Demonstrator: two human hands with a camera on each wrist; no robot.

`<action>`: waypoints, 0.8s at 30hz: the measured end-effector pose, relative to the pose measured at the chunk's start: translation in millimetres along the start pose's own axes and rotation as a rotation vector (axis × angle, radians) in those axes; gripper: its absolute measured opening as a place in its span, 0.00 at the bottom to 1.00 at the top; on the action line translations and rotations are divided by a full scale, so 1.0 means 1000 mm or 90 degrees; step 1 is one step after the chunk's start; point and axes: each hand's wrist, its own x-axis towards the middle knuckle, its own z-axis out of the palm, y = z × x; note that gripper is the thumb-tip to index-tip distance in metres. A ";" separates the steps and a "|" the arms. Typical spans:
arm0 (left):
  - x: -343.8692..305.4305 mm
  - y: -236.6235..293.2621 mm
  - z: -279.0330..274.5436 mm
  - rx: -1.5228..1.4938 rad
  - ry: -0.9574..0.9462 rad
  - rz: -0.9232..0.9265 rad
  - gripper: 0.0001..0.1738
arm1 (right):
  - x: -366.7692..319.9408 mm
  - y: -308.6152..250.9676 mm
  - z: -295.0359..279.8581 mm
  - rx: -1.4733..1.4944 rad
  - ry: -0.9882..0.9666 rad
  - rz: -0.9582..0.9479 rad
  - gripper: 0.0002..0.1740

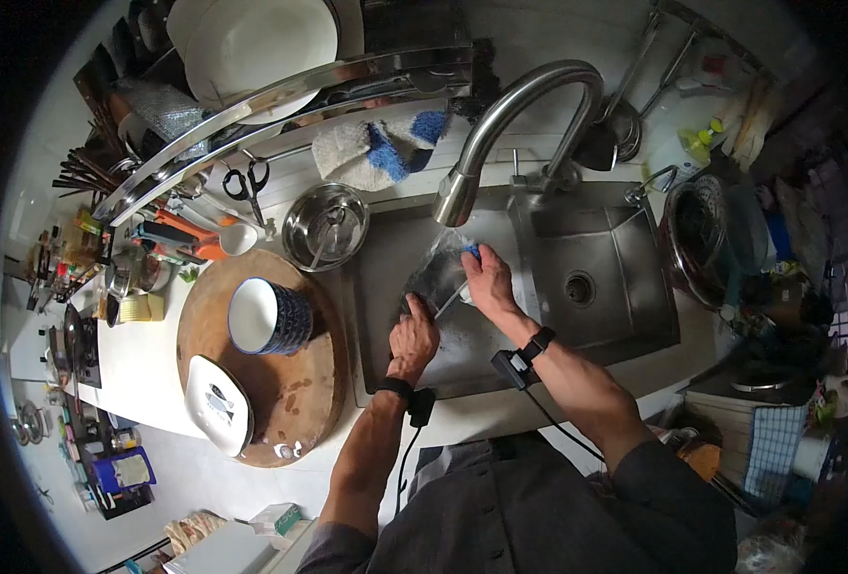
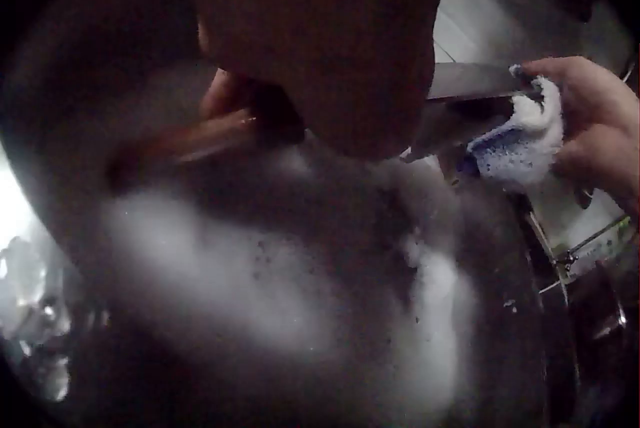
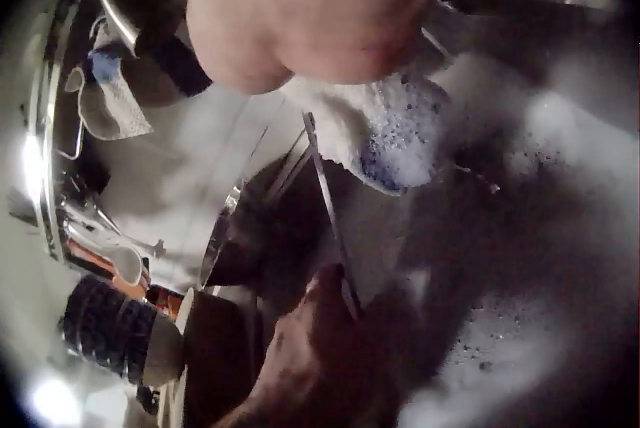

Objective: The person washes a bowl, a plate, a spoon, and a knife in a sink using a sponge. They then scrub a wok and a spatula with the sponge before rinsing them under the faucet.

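Observation:
Over the left basin of the steel sink [image 1: 376, 287], my left hand [image 1: 414, 340] grips the brown handle [image 2: 190, 148] of a knife. Its flat metal blade [image 2: 475, 81] points toward my right hand and appears as a thin strip [image 3: 332, 213] in the right wrist view. My right hand [image 1: 491, 282] pinches a sudsy blue and white cloth [image 3: 390, 138] against the blade's far end. The cloth [image 2: 520, 143] folds around the blade there, and the fingers partly hide it. White suds [image 2: 230, 278] lie in the basin below.
A curved faucet [image 1: 452, 196] hangs just beyond my hands. To the left, a steel bowl [image 1: 326, 228] stands by the sink; a round wooden board [image 1: 299, 411] bears stacked patterned bowls [image 1: 285, 318] and a white dish [image 1: 215, 402]. Another cloth [image 1: 357, 153] hangs on a rail behind.

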 end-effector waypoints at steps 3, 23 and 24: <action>0.002 0.009 -0.005 0.000 0.000 0.002 0.45 | -0.008 -0.003 0.004 -0.007 0.023 -0.046 0.15; 0.021 -0.015 0.013 -0.477 0.026 -0.222 0.24 | -0.011 0.121 0.045 -0.212 -0.271 0.061 0.20; 0.021 -0.017 0.020 -0.562 0.041 -0.237 0.24 | -0.012 0.136 0.051 -0.274 -0.296 0.143 0.22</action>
